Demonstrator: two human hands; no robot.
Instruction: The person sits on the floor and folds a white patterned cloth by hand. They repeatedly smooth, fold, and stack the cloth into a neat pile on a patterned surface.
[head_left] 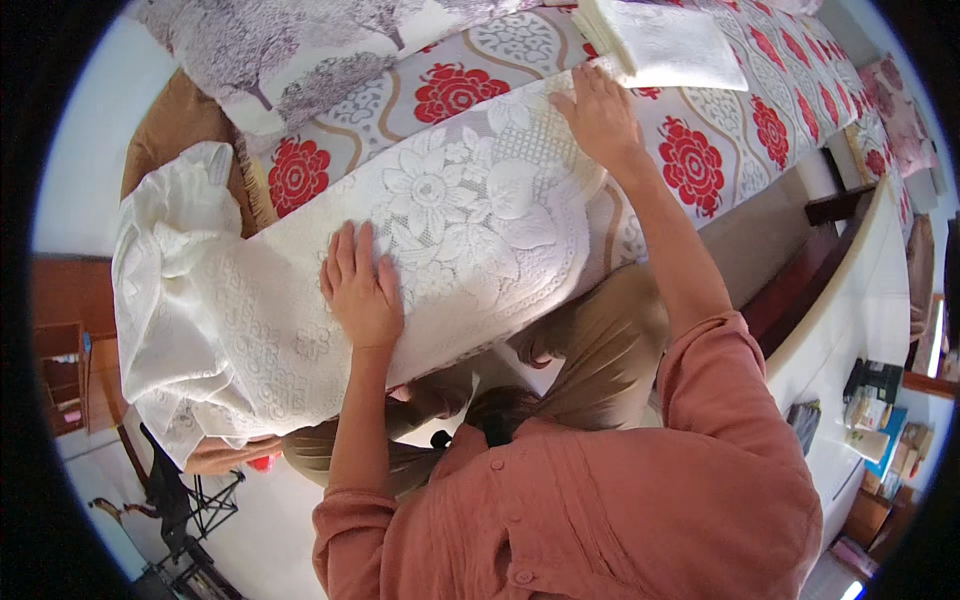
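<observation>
A white lace cloth (470,230) with raised flower patterns lies spread over a sofa seat in front of me. My left hand (362,285) rests flat on its middle part, palm down, fingers stretched out. Farther off to the right, my right hand (603,112) lies with spread fingers on the cloth's far right corner. Its fingertips reach close to a folded cream cloth (680,45). At the left end the lace cloth bunches into loose folds (170,260) over a brown armrest and hangs down. Neither hand grips anything.
Beneath lies a seat cover (692,165) with red flowers. A grey pillow (260,60) with a tree print stands at the back left. A white table (850,270) with several items is at the right. A black folding frame (185,500) stands on the floor, lower left.
</observation>
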